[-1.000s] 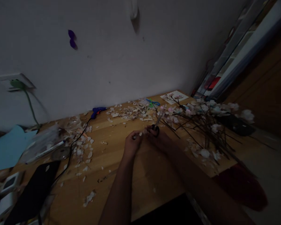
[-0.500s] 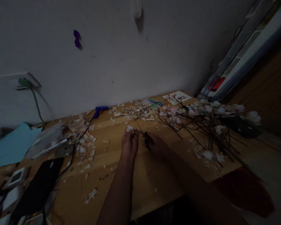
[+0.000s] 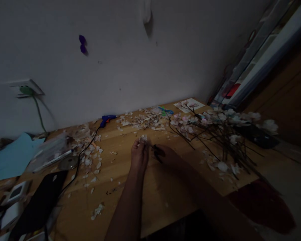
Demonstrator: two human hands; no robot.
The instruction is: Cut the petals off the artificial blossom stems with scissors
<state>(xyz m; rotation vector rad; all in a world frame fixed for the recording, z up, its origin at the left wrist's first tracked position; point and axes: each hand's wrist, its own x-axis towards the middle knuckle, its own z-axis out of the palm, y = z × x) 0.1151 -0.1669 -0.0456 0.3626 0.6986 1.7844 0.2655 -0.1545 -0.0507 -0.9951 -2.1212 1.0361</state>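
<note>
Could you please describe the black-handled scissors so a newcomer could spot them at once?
Over the light-brown wooden table, find the person's bare right hand. In its grip are the black-handled scissors, aimed toward the bare left hand. Unlike the blue-and-green scissors lying farther back, these are held.

A pale, plain wall rises behind the wooden table, which stands right up against it. At the left a socket plate is set into the wall; higher up are a small purple fixture and a white one. On the right lean a shelf-like unit and a brown panel — tilted in this view — above a greyish floor. The light is dim throughout.
</note>
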